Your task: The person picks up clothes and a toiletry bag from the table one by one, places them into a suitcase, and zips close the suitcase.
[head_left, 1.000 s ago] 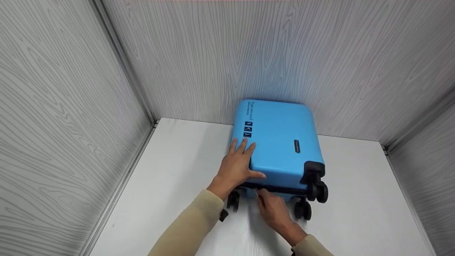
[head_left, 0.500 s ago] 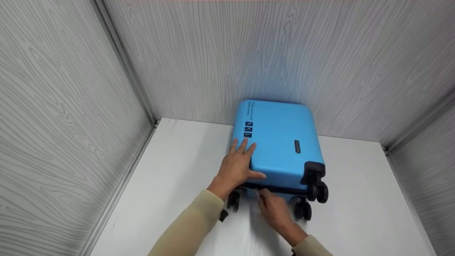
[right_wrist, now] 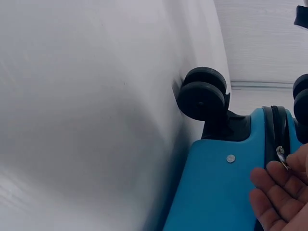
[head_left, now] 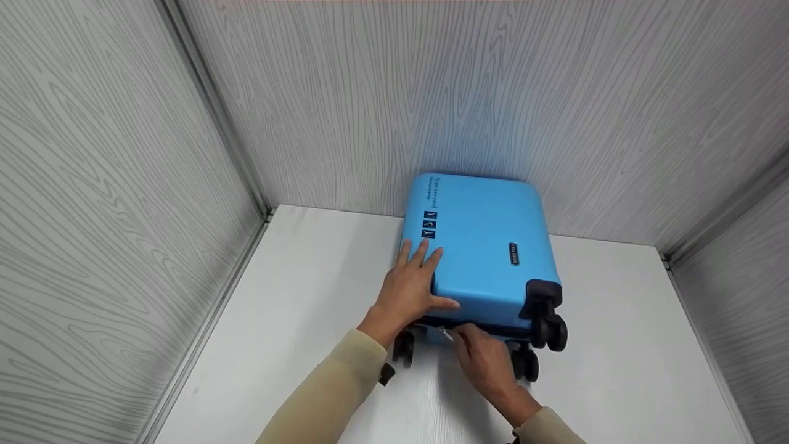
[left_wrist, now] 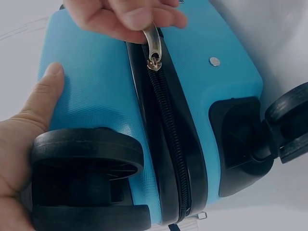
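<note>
A light blue hard-shell suitcase (head_left: 481,240) lies flat on the white surface, its wheeled end facing me. My left hand (head_left: 407,293) rests on its near left corner with fingers spread; in the left wrist view, the thumb (left_wrist: 45,91) touches the end face beside a black wheel (left_wrist: 89,149). Around the suitcase's end runs a black zipper (left_wrist: 168,125). Its metal zipper pull (left_wrist: 153,42) is pinched between thumb and fingers of my right hand (head_left: 484,361). The right wrist view also has the zipper pull (right_wrist: 282,156) at the fingertips, with the other fingers loosely curled.
Black caster wheels (head_left: 548,333) stick out from the suitcase's near corners. A grey wood-grain back wall (head_left: 345,123) stands right behind the suitcase. Side walls rise at left (head_left: 92,216) and right (head_left: 739,259). White surface (head_left: 296,277) extends on both sides.
My right hand has shifted slightly to the right along the zipper, and more of the zipper pull shows. The left hand and the suitcase stay nearly still.
</note>
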`<state>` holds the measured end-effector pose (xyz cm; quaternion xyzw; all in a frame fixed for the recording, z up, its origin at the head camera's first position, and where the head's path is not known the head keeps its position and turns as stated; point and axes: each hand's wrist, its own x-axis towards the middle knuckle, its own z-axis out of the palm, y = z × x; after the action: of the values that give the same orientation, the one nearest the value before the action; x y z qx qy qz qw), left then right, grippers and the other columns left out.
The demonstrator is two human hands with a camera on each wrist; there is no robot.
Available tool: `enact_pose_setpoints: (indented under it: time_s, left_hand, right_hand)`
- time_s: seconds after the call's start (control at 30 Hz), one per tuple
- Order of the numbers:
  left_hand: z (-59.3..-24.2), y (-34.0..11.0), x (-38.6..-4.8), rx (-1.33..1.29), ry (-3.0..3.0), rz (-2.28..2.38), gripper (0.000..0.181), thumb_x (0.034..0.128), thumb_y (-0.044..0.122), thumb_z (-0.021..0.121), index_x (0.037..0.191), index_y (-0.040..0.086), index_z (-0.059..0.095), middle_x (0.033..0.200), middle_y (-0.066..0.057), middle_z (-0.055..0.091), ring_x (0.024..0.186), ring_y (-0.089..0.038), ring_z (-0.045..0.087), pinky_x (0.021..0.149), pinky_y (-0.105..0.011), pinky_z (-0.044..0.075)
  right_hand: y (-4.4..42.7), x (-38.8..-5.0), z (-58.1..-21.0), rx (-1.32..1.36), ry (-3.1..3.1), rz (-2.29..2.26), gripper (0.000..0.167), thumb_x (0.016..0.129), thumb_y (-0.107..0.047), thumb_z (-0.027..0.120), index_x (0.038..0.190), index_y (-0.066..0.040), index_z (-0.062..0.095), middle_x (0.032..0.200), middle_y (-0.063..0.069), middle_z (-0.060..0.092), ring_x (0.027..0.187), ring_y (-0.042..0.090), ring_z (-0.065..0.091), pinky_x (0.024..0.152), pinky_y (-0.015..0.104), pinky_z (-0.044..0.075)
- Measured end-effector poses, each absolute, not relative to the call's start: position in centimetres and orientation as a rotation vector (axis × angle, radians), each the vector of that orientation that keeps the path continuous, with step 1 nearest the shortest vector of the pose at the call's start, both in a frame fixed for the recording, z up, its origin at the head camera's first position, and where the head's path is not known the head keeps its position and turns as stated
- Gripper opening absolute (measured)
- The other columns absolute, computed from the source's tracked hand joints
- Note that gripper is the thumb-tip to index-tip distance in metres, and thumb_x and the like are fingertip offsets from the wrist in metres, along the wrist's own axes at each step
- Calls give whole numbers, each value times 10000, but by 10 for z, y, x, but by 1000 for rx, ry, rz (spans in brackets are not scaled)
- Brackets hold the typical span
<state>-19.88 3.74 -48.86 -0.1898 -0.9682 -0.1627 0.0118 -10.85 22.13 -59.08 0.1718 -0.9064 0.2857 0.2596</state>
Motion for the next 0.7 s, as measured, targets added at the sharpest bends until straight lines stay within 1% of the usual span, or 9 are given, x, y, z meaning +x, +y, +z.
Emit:
enact_pose_setpoints:
  time_s: [0.1, 0.2, 0.27, 0.37, 0.47, 0.53, 0.63, 0.7]
  left_hand:
    - [-488, 38, -198, -592, -3020, -514, 1172, 762, 788, 757, 1683, 220, 306, 1765, -85, 204, 1639, -380, 107, 1220, -552, 375]
    - [-488, 37, -198, -589, -3021, -536, 1170, 761, 775, 770, 1682, 219, 310, 1766, -85, 199, 1640, -379, 99, 1233, -555, 353]
    - [-488, 37, -198, -589, -3021, -541, 1166, 763, 768, 775, 1681, 218, 313, 1766, -85, 199, 1640, -379, 98, 1236, -557, 346]
    - [-489, 37, -198, -589, -3014, -530, 1164, 761, 771, 776, 1678, 215, 324, 1762, -88, 216, 1638, -383, 111, 1221, -558, 371]
    - [-490, 37, -198, -589, -3004, -524, 1163, 759, 777, 773, 1674, 210, 334, 1759, -88, 228, 1637, -383, 121, 1213, -556, 386]
    - [-491, 37, -198, -589, -2998, -523, 1160, 761, 780, 768, 1673, 209, 337, 1759, -86, 231, 1638, -381, 123, 1216, -553, 383]
    - [-491, 37, -198, -591, -2996, -541, 1156, 767, 777, 766, 1675, 209, 332, 1761, -83, 224, 1640, -376, 115, 1229, -557, 361]
    - [-491, 36, -197, -594, -2998, -553, 1157, 771, 780, 761, 1678, 210, 325, 1764, -78, 217, 1642, -372, 105, 1233, -565, 352]
  right_hand:
    - [228, -110, -585, 466, -2338, 701, 90, 929, -52, 773, 967, -77, 695, 731, 3, 636, 585, 106, 576, 518, 308, 480]
    - [236, -113, -575, 463, -2240, 644, 119, 898, -35, 791, 959, -54, 690, 716, 21, 633, 581, 112, 589, 500, 313, 485]
    - [242, -115, -566, 460, -2204, 619, 134, 888, -29, 790, 971, -44, 686, 729, 40, 641, 598, 133, 611, 507, 333, 500]
    - [251, -119, -551, 445, -2160, 590, 140, 885, -32, 778, 1001, -32, 700, 762, 73, 660, 634, 191, 648, 540, 387, 531]
    - [258, -124, -538, 432, -2119, 552, 134, 900, -44, 761, 1023, -14, 718, 814, 115, 680, 684, 262, 667, 592, 441, 548]
    - [263, -127, -531, 428, -2096, 517, 145, 911, -59, 752, 1038, 4, 726, 869, 145, 696, 750, 311, 681, 645, 472, 549]
    - [271, -132, -522, 410, -2116, 486, 216, 927, -97, 755, 1102, 25, 728, 970, 187, 694, 872, 374, 671, 745, 524, 524]
    - [277, -135, -518, 387, -2189, 470, 303, 940, -159, 767, 1171, 30, 714, 1079, 210, 686, 990, 411, 657, 825, 566, 504]
